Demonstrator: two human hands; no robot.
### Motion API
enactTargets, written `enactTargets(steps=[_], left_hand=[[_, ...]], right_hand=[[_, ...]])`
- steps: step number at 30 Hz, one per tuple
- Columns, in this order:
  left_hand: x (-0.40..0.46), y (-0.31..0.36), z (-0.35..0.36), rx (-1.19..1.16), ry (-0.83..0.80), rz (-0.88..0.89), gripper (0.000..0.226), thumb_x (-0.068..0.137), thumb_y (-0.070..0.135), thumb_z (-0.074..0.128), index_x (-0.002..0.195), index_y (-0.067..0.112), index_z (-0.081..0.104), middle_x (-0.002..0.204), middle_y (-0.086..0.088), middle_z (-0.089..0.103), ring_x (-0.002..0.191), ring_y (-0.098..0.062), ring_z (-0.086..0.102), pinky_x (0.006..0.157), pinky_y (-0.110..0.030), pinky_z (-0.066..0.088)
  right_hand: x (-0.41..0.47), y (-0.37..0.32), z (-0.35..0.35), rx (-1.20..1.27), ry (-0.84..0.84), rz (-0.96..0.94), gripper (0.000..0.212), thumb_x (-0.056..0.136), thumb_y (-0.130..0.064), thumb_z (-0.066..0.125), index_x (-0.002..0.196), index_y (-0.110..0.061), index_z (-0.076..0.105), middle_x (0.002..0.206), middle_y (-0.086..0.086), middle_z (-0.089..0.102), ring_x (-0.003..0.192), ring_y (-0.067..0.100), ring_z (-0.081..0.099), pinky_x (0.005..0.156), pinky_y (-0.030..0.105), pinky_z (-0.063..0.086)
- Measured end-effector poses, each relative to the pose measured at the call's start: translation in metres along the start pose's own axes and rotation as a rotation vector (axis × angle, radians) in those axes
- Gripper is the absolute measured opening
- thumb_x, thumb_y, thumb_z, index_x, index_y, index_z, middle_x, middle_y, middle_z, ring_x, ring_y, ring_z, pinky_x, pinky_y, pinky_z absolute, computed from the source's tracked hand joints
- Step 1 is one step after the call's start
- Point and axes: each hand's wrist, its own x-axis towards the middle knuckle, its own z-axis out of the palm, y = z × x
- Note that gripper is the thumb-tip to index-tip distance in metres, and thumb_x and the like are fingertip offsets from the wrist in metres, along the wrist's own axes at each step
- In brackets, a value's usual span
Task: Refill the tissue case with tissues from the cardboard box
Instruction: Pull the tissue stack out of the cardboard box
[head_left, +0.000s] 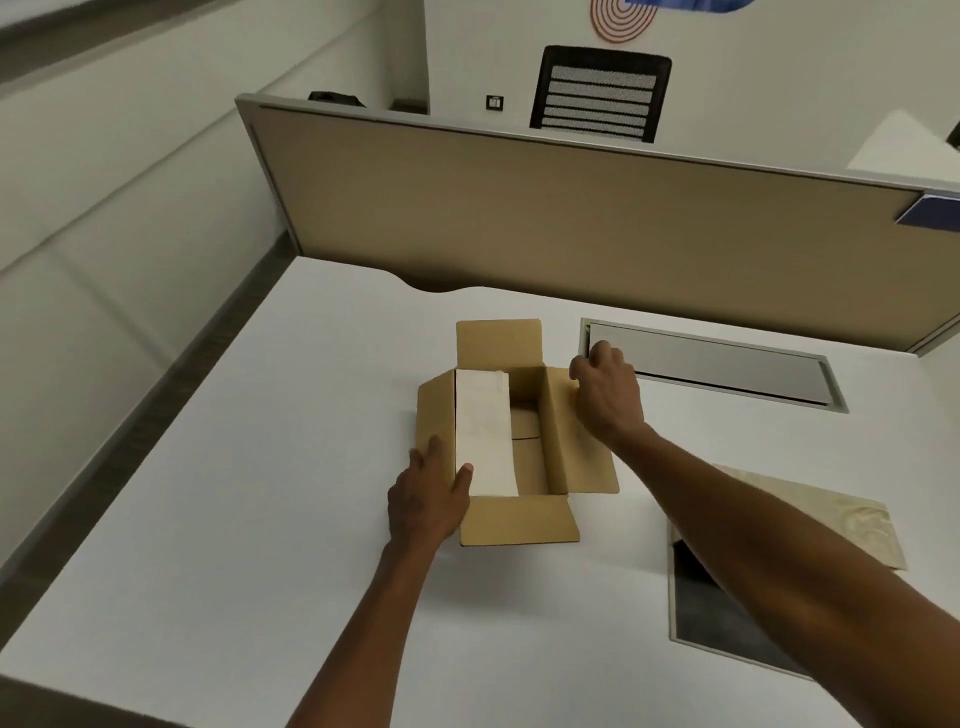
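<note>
An open cardboard box sits mid-table with all its flaps folded out. A white pack of tissues lies along the box's left inner side; the right half is bare cardboard. My left hand presses the left flap down at the near left corner, thumb touching the tissues. My right hand grips the right flap at its far end. A beige tissue case with a dark inside lies on the table at the right, partly hidden by my right forearm.
The white table has a grey cable hatch behind my right hand. A tan partition closes the far edge, with a black mesh chair beyond it. The table's left edge drops to the floor.
</note>
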Motion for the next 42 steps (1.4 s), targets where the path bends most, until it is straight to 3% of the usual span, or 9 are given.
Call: enactTargets(steps=[4,6,10,14,17,22,27,34,42], left_hand=[[0.002,-0.001,0.006,-0.041,-0.05,0.008,0.066,0.106,0.047,0.036,0.161,0.019,0.014,0.166,-0.017,0.025,0.143,-0.039,0.042,0.112,-0.047,0.042],[0.003,0.0,0.007,-0.031,-0.058,0.011,0.065,0.106,0.047,0.034,0.161,0.019,0.012,0.166,-0.016,0.025,0.144,-0.039,0.041,0.112,-0.047,0.042],[0.003,0.0,0.008,-0.026,-0.072,0.007,0.065,0.107,0.047,0.031,0.162,0.02,0.01,0.167,-0.015,0.023,0.145,-0.037,0.04,0.113,-0.047,0.041],[0.003,-0.001,0.011,-0.042,-0.075,0.009,0.063,0.108,0.045,0.03,0.162,0.021,0.008,0.168,-0.013,0.022,0.144,-0.036,0.042,0.111,-0.045,0.043],[0.003,-0.002,0.012,-0.056,-0.079,0.009,0.063,0.108,0.044,0.029,0.162,0.021,0.006,0.168,-0.013,0.022,0.142,-0.035,0.044,0.11,-0.045,0.045],[0.004,-0.006,0.014,-0.109,-0.092,0.02,0.062,0.109,0.041,0.03,0.163,0.022,0.005,0.167,-0.011,0.026,0.14,-0.034,0.046,0.11,-0.047,0.044],[0.003,-0.006,0.013,-0.178,-0.105,0.038,0.062,0.109,0.039,0.031,0.163,0.022,0.005,0.163,-0.012,0.034,0.138,-0.035,0.048,0.111,-0.05,0.045],[0.0,-0.005,0.012,-0.204,-0.098,0.032,0.061,0.109,0.038,0.029,0.163,0.022,0.004,0.16,-0.012,0.039,0.136,-0.034,0.05,0.11,-0.049,0.045],[-0.002,-0.004,0.012,-0.217,-0.089,0.022,0.061,0.109,0.038,0.029,0.162,0.022,0.005,0.163,-0.01,0.035,0.14,-0.031,0.047,0.113,-0.047,0.044]], right_hand=[[-0.025,-0.029,0.009,0.083,-0.069,-0.222,0.026,0.097,-0.019,0.066,0.121,-0.01,0.067,0.124,0.01,0.063,0.11,0.027,0.059,0.087,0.035,0.055],[-0.038,-0.049,0.018,0.162,-0.112,-0.229,0.032,0.097,-0.02,0.065,0.128,-0.011,0.067,0.125,0.008,0.066,0.107,0.026,0.065,0.086,0.031,0.055],[-0.047,-0.083,0.037,0.481,-0.342,0.133,0.048,0.098,-0.053,0.058,0.12,-0.011,0.061,0.111,0.005,0.067,0.096,0.022,0.064,0.076,0.026,0.047],[-0.036,-0.09,0.044,0.877,-0.554,0.564,0.084,0.086,-0.071,0.064,0.139,-0.01,0.045,0.126,0.004,0.054,0.124,0.028,0.057,0.086,0.031,0.043],[-0.032,-0.092,0.057,0.853,-0.546,0.605,0.094,0.081,-0.071,0.069,0.145,-0.009,0.039,0.143,0.011,0.053,0.13,0.029,0.054,0.1,0.037,0.047],[-0.021,-0.094,0.065,0.972,-0.505,0.646,0.092,0.081,-0.067,0.073,0.146,-0.011,0.039,0.145,0.011,0.054,0.132,0.03,0.055,0.111,0.044,0.047],[-0.005,-0.093,0.062,1.1,-0.485,0.652,0.094,0.078,-0.065,0.077,0.15,-0.014,0.043,0.147,0.009,0.055,0.134,0.031,0.055,0.113,0.049,0.046],[0.003,-0.093,0.065,1.187,-0.481,0.679,0.083,0.076,-0.06,0.083,0.137,-0.011,0.055,0.135,0.009,0.064,0.124,0.029,0.062,0.109,0.048,0.05],[0.009,-0.096,0.064,1.23,-0.479,0.744,0.085,0.073,-0.055,0.087,0.136,-0.01,0.052,0.134,0.01,0.062,0.124,0.03,0.061,0.107,0.047,0.051]])
